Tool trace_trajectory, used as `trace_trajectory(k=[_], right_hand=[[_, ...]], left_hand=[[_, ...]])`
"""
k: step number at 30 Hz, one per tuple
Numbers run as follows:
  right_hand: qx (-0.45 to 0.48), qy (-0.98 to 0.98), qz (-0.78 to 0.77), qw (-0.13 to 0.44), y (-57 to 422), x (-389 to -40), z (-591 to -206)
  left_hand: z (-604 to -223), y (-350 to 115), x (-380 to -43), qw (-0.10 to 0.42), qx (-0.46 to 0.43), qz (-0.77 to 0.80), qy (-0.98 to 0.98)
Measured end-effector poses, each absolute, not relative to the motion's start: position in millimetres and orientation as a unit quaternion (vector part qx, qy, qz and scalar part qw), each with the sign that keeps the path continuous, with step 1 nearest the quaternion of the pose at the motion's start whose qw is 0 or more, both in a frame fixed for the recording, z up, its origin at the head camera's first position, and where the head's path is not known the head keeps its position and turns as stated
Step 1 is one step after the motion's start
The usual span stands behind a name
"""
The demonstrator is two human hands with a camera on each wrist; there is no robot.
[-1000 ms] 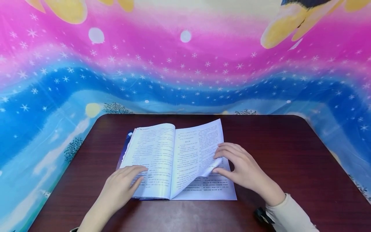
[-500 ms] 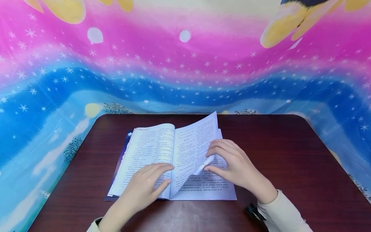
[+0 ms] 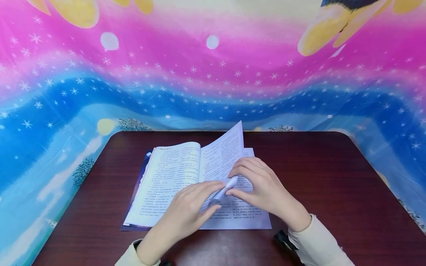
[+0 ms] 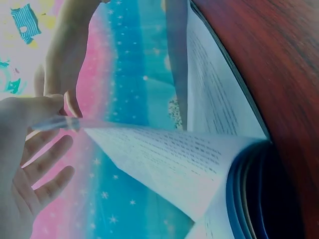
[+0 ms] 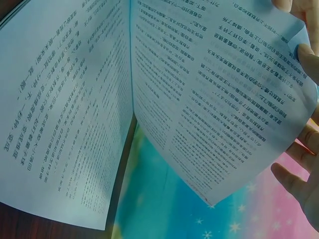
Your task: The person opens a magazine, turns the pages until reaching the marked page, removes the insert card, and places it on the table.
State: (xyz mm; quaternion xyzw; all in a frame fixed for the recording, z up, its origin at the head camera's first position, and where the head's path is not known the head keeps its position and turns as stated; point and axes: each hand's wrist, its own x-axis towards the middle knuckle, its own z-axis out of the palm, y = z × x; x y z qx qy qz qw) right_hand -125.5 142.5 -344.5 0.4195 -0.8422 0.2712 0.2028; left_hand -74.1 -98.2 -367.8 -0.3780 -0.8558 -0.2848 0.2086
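A magazine (image 3: pixel 166 177) lies spread on the table, its printed pages facing up. One right-hand page (image 3: pixel 221 151) stands lifted, its far corner pointing up and its near edge curled. The right hand (image 3: pixel 259 184) pinches that curled edge between thumb and fingers. Across the magazine's near part reaches the left hand (image 3: pixel 193 207), its fingers fairly straight and the thumb apart, fingertips right at the curl. In the left wrist view the left hand (image 4: pixel 35 174) has its thumb on one side of the page edge and spread fingers on the other. The right wrist view shows the right thumb (image 5: pixel 306 62) on the page.
A dark reddish-brown table (image 3: pixel 332 184) carries the magazine. Behind it hangs a pink and blue cloth (image 3: pixel 213 74) with snowflakes. A dark blue cover (image 3: pixel 141 184) shows along the magazine's left edge. Pale sleeves (image 3: pixel 319 236) cover both forearms.
The left hand has moved right from the left page to the lifted page's edge. The right hand has carried that edge leftward and the page's far corner has risen.
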Motion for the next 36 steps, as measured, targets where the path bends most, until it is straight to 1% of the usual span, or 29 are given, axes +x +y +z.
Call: trace_trajectory(k=[6,12,14,19,21,26,33,36], right_hand=[[0.421,-0.843,0.267,0.204,141.2,-125.2,-343.8],[0.421,-0.840,0.273,0.206,141.0,-125.5,-344.3],[0.421,-0.839,0.276,0.206,141.3,-125.0,-344.6],[0.420,-0.830,0.291,0.223,144.0,-123.4,-345.0],[0.420,-0.822,0.301,0.239,146.0,-122.8,-345.2],[0.407,-0.821,0.307,0.257,153.7,-121.0,-347.1],[0.389,-0.845,0.283,0.233,168.8,-118.2,-358.2],[0.386,-0.851,0.276,0.224,174.9,-116.8,-363.2]], left_hand=[[-367.2,-92.5,-77.0,0.243,-0.399,-0.281,-0.838],[-366.3,-93.4,-76.8,0.248,-0.401,-0.270,-0.840],[-366.6,-94.1,-77.4,0.259,-0.405,-0.261,-0.837],[-369.5,-97.6,-80.9,0.302,-0.406,-0.233,-0.830],[-371.0,-100.6,-82.1,0.309,-0.397,-0.223,-0.835],[-376.0,-112.4,-83.2,0.301,-0.372,-0.211,-0.852],[-385.4,-131.3,-82.1,0.305,-0.341,-0.221,-0.861],[-387.7,-140.2,-80.7,0.296,-0.325,-0.226,-0.869]])
